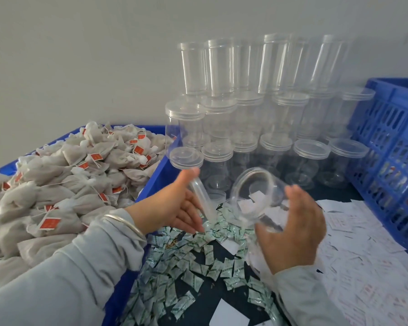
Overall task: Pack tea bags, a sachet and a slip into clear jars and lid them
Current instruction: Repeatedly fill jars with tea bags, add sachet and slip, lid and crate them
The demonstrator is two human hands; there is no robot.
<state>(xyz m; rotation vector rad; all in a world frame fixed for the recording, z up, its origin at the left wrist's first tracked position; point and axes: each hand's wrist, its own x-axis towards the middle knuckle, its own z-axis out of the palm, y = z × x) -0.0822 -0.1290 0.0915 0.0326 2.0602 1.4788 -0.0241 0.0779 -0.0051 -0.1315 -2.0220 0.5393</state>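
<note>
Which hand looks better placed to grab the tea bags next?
The left hand, probably: it is beside the heap of tea bags, though it holds a clear lid. The right hand grips the open jar.

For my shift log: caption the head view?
Right hand holds an open jar, left hand its lid, above scattered sachets.

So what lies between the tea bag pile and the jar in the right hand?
In the head view, the blue bin wall, then the left hand holding a clear lid, above scattered sachets.
</note>
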